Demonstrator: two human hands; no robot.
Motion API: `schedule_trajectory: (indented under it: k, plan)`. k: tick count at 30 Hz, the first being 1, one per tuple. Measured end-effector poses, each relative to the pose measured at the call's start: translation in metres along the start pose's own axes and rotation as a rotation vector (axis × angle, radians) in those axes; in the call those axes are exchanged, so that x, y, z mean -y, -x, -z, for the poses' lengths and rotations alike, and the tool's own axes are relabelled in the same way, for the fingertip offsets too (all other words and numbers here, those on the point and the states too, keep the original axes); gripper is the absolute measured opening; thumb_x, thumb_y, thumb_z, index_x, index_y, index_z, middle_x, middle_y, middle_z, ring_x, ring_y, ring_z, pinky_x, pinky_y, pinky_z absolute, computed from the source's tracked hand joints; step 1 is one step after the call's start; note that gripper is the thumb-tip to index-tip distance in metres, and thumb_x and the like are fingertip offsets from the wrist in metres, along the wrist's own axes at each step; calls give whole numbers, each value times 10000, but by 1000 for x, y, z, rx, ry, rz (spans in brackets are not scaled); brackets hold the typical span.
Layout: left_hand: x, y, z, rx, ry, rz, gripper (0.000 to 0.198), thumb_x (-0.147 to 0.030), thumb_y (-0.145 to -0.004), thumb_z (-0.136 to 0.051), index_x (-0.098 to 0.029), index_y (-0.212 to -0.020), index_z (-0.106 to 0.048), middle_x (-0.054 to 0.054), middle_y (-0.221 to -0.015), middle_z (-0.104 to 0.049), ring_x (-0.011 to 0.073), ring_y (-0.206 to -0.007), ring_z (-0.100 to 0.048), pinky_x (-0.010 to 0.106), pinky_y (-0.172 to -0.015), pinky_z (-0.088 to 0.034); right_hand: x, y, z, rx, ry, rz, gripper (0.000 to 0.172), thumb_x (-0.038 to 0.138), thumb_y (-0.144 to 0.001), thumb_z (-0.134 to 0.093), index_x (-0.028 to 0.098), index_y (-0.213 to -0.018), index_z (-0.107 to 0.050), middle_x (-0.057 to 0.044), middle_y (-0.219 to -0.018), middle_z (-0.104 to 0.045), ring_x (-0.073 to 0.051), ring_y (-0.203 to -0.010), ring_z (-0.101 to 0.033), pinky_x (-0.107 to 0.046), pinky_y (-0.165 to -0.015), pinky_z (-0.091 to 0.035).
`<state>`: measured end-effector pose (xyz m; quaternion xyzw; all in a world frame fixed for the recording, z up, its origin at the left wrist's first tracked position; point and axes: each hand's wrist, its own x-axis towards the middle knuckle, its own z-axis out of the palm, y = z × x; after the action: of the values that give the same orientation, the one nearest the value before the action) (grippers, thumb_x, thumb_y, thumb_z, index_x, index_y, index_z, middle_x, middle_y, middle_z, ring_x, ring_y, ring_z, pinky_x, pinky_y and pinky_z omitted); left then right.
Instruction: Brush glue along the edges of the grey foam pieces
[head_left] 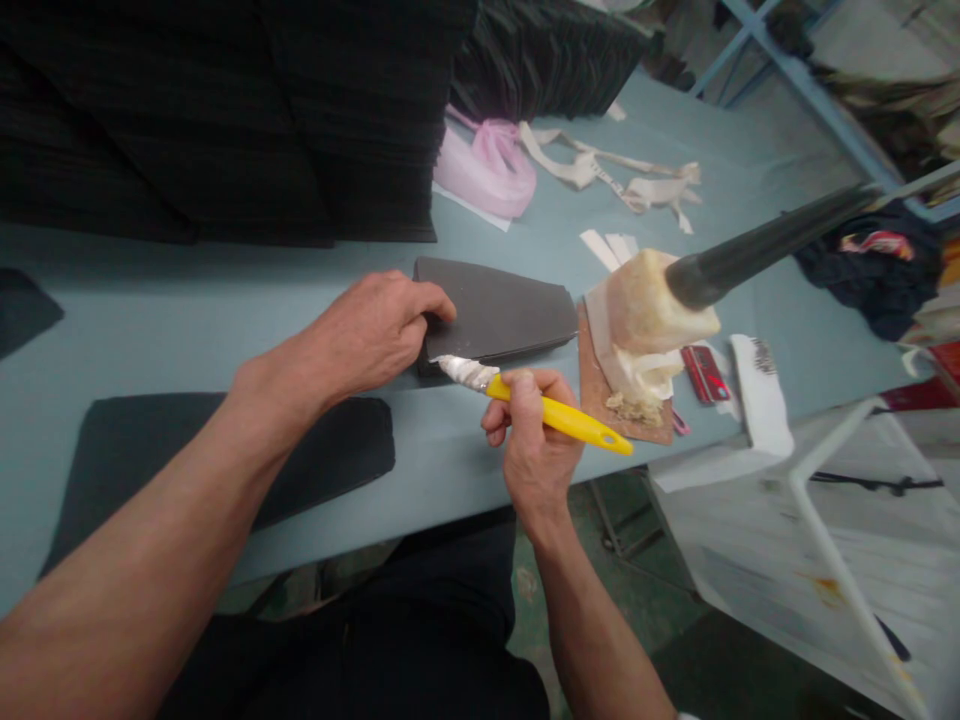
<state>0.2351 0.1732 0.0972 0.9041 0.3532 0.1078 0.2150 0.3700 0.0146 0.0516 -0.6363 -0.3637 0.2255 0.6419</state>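
Left hand presses on the grey piece's left end, pinning it to the table. Right hand grips the yellow brush (whitish, caked tip), slanting up-left, tip touching the piece's near edge.

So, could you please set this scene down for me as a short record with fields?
left hand: fingers bent, pressing on the left end of the grey piece
right hand: grips the yellow tool, whose whitish tip touches the piece's near edge
to the right: pale lump with a black handle, on a brown board
table: light blue, with a black pad at the near edge
behind: black stacks, pink tape
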Motion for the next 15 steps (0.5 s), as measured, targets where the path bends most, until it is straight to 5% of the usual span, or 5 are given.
schedule_trajectory:
  k: [4,15]
  plan:
    - [0,1,0,0,-20,-7,585,-133,-873,-389,-202,-1269,-814,95,-1241,-830,288,-1192,-753,417,-1106,-561,-1,-5,-1,-48,17,25,287,479,-1042,-618,232,-897,-613,96,-555,-628,-85,-434,-555,-211,-468,-438]
    - [2,1,-1,-16,-36,-35,561,-138,-892,-390,-237,-1239,-820,80,-1198,-838,266,-1134,-765,387,-1066,-575,-3,13,-10,100,36,-25,266,464,-1051,-636,229,-928,-658,72,-598,-672,-98,-480,-571,-239,-521,-458]
